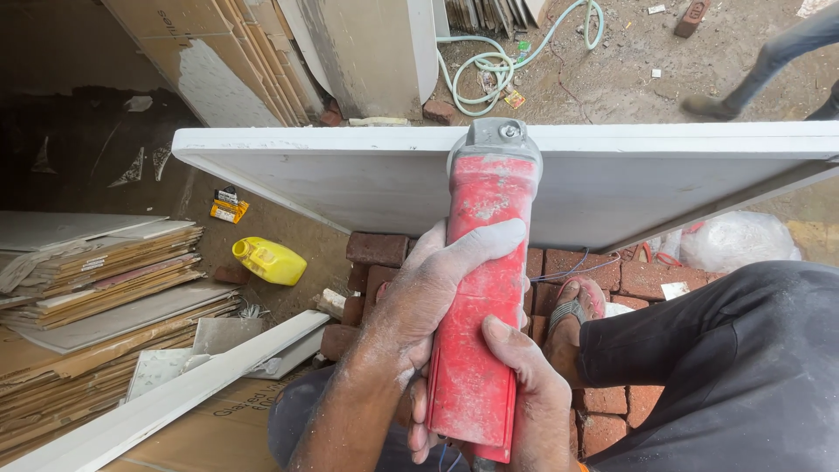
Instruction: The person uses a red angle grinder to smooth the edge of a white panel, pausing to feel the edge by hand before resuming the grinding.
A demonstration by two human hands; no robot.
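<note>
Both of your hands are wrapped around the red angle grinder (479, 288) at the centre of the frame: your left hand (428, 306) curls over the upper body of the tool with the fingers closed across its front, and your right hand (524, 393) clasps the lower end near the bottom edge, thumb laid up along the casing. The grey metal head of the grinder sits right against the near edge of the large white tile (612, 175) that runs across the upper middle of the frame; the disc itself is hidden behind the head. To do this well, you would likely keep that two-handed grip firm and the tool square to the edge, letting it feed steadily rather than forcing it. Your sandalled foot (572, 310) rests on the stacked bricks (384, 253) just below the tile, close to the tool's line, so mind it. A yellow jerrycan (269, 260) lies at centre left, stacked tile cartons (105, 288) fill the lower left, and a pale hose (498, 61) coils at the top.
</note>
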